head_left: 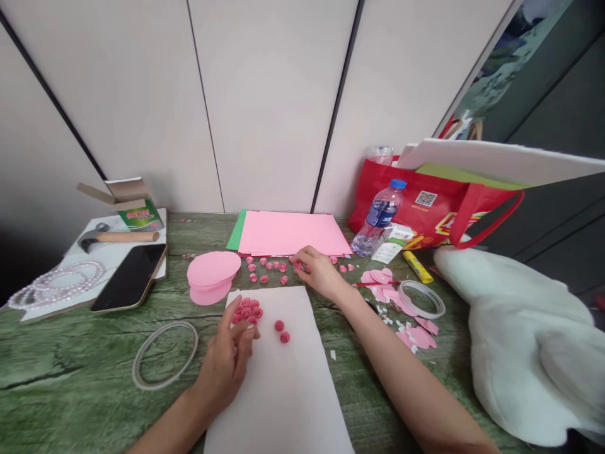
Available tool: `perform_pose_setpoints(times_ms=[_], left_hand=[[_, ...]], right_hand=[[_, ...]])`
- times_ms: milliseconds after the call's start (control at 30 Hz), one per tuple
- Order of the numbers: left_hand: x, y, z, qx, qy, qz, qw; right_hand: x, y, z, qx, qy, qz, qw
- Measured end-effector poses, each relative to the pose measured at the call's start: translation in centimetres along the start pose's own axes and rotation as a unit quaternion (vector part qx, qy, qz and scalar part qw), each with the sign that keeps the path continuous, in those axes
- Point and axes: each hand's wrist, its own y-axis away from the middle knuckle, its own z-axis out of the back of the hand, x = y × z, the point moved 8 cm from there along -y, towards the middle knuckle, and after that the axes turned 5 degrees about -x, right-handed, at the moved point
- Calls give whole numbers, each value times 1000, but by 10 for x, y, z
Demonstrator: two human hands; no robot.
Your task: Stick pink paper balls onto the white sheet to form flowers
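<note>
A white board (pixel 283 391) lies in front of me, bearing a cluster of rolled pink paper flowers (pixel 246 309) at its upper left and two more flowers (pixel 282 331) to their right. My left hand (pixel 229 353) is over the board's left edge, its bent fingers apart beside the cluster, touching or nearly touching the lowest flower. Beyond the board, small pink flowers (pixel 264 279) stand in loose rows on the green wood-grain table (pixel 94 378). Over the right part of these rows reaches my right hand (pixel 317 271), fingertips down among the flowers; what they pinch is too small to tell.
Pink sheets (pixel 293 233) lie at the back. Left are pink ovals (pixel 213 271), a tape ring (pixel 165 355), a phone (pixel 130 277) and a hammer (pixel 118 237). Right are paper scraps (pixel 418 334), another tape ring (pixel 421 299), a glue stick (pixel 418 267), a bottle (pixel 380 217) and a red bag (pixel 425 208).
</note>
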Motion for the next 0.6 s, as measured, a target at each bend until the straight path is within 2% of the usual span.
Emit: perform_pose_setpoints(times_ms=[200,333,467,600], left_hand=[[0,1,0,2,-4,-18,1000],[1,2,-1,6,1,-15,1000],[-1,1,0,3,1,-21,1000],[-1,0,0,3,6,-18,1000]], right_hand=[[13,-1,10,30,5,2,1000],[20,-1,14,68,-36,-3,997],[31,3,9,147,-125,-45,980],[50,13,-5,254,-165,-49,952]])
